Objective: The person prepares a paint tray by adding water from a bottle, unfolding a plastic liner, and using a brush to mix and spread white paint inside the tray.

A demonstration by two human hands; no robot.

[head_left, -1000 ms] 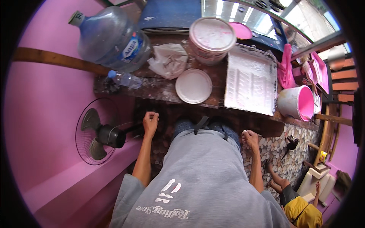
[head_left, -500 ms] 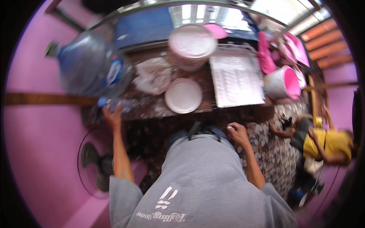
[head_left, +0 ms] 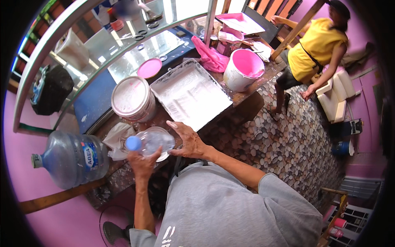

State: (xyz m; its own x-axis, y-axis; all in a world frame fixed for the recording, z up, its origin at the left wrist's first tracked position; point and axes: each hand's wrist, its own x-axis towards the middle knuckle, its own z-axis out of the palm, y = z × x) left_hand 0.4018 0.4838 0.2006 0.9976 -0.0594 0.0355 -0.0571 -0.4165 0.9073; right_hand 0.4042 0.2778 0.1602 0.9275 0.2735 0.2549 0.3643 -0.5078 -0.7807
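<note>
My left hand (head_left: 142, 164) is closed around a clear plastic bottle (head_left: 159, 141) with a blue cap, tilted nearly on its side. The open right hand (head_left: 190, 142) is beside the bottle's base, thumb and fingers apart; whether it touches is hard to tell. Below the bottle, a round white lid or tub (head_left: 163, 157) shows only in part. Just beyond my hands lie a crumpled whitish plastic bag (head_left: 117, 142), a lidded paint bucket (head_left: 132, 99) and a wide paint tray (head_left: 193, 96) coated in pale paint.
A large blue water jug (head_left: 70, 158) lies at the left. Along the table stand a pink-lined bucket (head_left: 242, 70) and a pink plastic bag (head_left: 210, 57). A glass-and-metal frame (head_left: 45, 49) rises behind. At the far right, a person in a yellow top (head_left: 319, 45) is on the pebble-patterned floor (head_left: 284, 156).
My left hand has lifted the bottle from the table's left end and brought it rightward. The right hand has come up to it, opening. My view has turned, and the other person now stands upright.
</note>
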